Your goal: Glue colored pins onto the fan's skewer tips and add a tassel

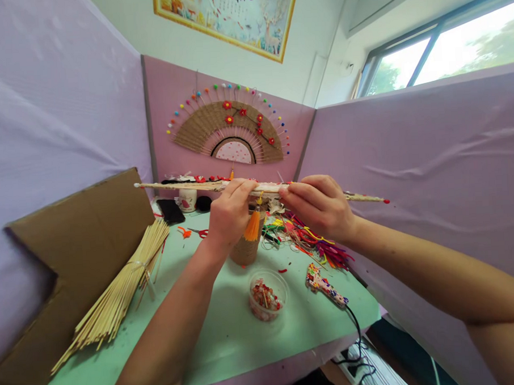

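Note:
Both my hands hold up a stick fan (180, 186) over the table. It is seen nearly edge-on, so its face is mostly hidden. Small white and red tips show at its two ends. My left hand (231, 213) is closed on it left of the middle. On the right, my right hand (319, 204) pinches its near edge, fingers bent. An orange tassel (253, 227) hangs between the hands, in front of a brown twine-wrapped container (242, 252). Below stands a clear plastic tub (268, 315) with red and pale beads.
A bundle of thin sticks (120, 283) lies at left beside a cardboard sheet (91, 217). A patterned glue gun (324, 285) with a black cord lies at right. Behind it are colourful pipe cleaners (328, 252). Red-handled scissors (202, 233) and a phone (170, 210) lie farther back. Another fan (194, 127) hangs behind.

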Demonstrator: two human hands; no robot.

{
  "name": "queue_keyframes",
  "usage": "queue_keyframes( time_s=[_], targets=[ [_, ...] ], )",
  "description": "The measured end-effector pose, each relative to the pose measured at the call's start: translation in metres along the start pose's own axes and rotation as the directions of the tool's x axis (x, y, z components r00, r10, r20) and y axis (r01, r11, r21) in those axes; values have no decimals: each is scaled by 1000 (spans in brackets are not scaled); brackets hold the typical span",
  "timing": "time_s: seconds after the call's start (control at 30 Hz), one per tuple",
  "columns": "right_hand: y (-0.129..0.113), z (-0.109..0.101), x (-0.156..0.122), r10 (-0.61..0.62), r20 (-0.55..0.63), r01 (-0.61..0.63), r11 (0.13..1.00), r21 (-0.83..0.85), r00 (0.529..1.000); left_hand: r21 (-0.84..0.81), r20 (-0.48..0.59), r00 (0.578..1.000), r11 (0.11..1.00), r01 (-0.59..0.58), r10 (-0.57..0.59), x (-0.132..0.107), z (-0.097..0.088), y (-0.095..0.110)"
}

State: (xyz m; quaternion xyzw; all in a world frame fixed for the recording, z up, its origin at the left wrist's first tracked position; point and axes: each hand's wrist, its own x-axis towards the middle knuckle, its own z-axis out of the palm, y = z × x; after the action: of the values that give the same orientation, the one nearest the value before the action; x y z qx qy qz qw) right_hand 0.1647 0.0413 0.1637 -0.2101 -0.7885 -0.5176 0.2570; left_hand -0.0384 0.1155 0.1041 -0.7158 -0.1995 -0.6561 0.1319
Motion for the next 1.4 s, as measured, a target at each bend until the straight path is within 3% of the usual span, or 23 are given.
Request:
queue_keyframes(
  time_s=[0.57,0.67,0.73,0.77,0.8,0.83,0.9,0.93,0.97,1.0,1.03,1.1,1.2,1.4],
  targets=[
    [-7,-2,-2,86,-39,-88,993,-76,996,3,-60,998,1000,29,-29,0,-1,-1],
    [-21,-8,-8,186,-131,-189,982,-12,974,10,-79,997,1000,26,-25,-3,2,-9],
    [-32,-10,-14,341,-134,-324,936,134,930,9,-86,996,1000,17,-16,-6,5,-16],
    [-37,-9,-16,451,-72,-422,872,247,890,16,-87,996,1000,6,-4,-8,6,-19],
    [-41,-8,-18,568,37,-538,755,374,822,26,-92,996,1000,-10,12,-10,8,-22],
    [-43,-5,-19,671,182,-656,568,497,718,39,-99,995,999,-27,31,-12,10,-24],
    [-45,3,-20,743,495,-759,26,650,450,61,-109,992,997,-57,63,-16,13,-27],
    [-44,8,-19,714,614,-700,-247,670,337,68,-112,991,995,-67,75,-18,15,-28],
    [-43,13,-17,669,697,-581,-469,666,259,72,-111,990,995,-74,82,-19,16,-29],
    [-42,19,-15,626,749,-439,-623,648,217,69,-109,990,994,-79,87,-20,17,-29],
    [-41,24,-13,595,779,-306,-717,626,199,59,-109,990,995,-85,91,-21,19,-30],
    [-41,33,-7,566,805,-109,-802,588,177,30,-121,987,994,-103,106,-23,20,-31],
    [-44,42,3,541,833,57,-841,539,115,17,-129,979,988,-155,156,-25,20,-31],
    [-42,51,15,529,848,156,-841,518,32,-26,-98,968,972,-233,229,-20,19,-28]
  ],
)
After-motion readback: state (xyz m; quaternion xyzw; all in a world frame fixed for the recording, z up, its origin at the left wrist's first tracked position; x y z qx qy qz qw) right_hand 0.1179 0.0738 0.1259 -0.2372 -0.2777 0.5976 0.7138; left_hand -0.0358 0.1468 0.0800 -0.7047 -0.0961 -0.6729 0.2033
